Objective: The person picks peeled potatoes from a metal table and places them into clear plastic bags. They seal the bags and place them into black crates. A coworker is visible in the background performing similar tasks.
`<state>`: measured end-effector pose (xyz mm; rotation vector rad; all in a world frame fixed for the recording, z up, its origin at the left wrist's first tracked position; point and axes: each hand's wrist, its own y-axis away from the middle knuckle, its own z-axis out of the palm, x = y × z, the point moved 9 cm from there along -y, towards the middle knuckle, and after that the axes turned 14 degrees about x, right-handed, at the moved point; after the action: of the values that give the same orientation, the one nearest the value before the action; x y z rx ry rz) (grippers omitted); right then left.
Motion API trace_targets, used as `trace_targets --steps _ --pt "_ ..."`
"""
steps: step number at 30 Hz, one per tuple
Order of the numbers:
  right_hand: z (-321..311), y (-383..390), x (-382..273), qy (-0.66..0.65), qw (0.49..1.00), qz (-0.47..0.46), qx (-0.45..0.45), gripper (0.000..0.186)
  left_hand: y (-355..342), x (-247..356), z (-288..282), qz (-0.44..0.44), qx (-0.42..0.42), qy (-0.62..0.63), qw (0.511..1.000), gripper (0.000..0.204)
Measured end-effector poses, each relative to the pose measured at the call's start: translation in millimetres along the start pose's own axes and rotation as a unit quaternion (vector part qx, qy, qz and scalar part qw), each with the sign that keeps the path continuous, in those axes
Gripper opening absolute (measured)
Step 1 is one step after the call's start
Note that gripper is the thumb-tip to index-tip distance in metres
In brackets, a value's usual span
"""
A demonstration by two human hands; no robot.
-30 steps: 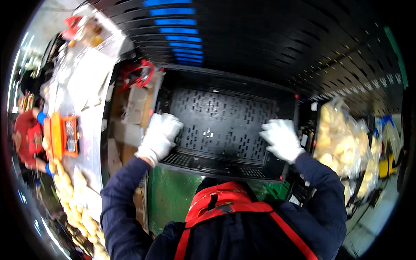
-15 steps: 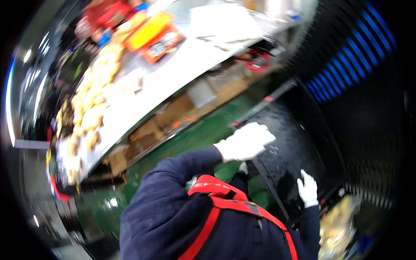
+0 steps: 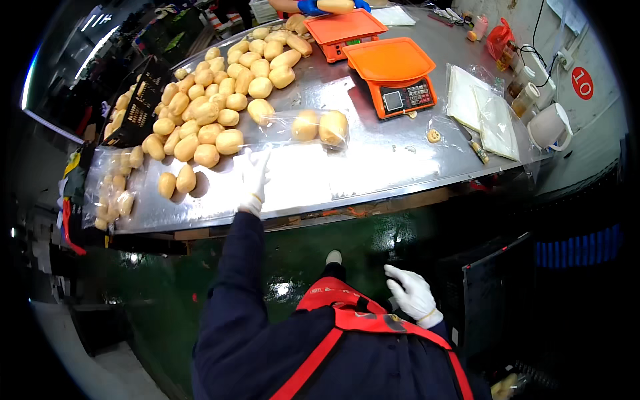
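Observation:
My left hand (image 3: 255,177), in a white glove, reaches onto the steel table (image 3: 380,172) with fingers extended, on or just over a flat white sheet of bags (image 3: 301,172), its edges washed out by glare. Beside it lie a pile of tan lotus roots (image 3: 205,133) and a clear bag with two roots (image 3: 320,127). My right hand (image 3: 410,293), also white-gloved, is low in front of my body, fingers loosely apart and holding nothing.
Two orange scales (image 3: 390,63), a stack of clear bags (image 3: 487,117), a knife (image 3: 475,147) and a kettle (image 3: 547,127) occupy the table. A co-worker's blue-gloved hands (image 3: 312,8) are at the back. A black crate (image 3: 137,107) stands left; another (image 3: 493,287) is lower right.
I have turned from the black crate to the table. My left hand has moved off the crate to the white sheet; my right hand has drawn back beside my body.

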<state>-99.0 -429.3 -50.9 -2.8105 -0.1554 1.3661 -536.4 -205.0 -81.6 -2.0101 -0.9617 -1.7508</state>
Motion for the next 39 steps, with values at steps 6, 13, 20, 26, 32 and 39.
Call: trace_targets --steps 6,13,20,26,32,39 --pt "51 -52 -79 -0.012 0.999 -0.038 -0.020 0.037 -145 -19 70 -0.128 -0.119 0.073 0.982 0.075" --pt "30 -89 -63 0.033 0.999 0.013 0.019 0.035 -124 58 149 0.114 -0.174 0.044 0.977 0.015" --pt "-75 -157 -42 -0.133 0.960 0.096 0.225 0.080 131 245 201 0.556 -0.346 0.019 0.755 0.012" --pt "-156 -153 -40 -0.180 0.903 -0.094 0.379 0.101 295 285 227 0.639 -0.478 0.012 0.603 0.028" --pt "-205 -60 23 -0.215 0.929 0.159 0.255 0.046 421 251 267 0.621 -0.582 0.071 0.520 0.042" --pt "-337 99 89 -0.033 0.854 0.140 0.500 0.024 511 230 349 0.558 -0.570 0.033 0.602 0.066"
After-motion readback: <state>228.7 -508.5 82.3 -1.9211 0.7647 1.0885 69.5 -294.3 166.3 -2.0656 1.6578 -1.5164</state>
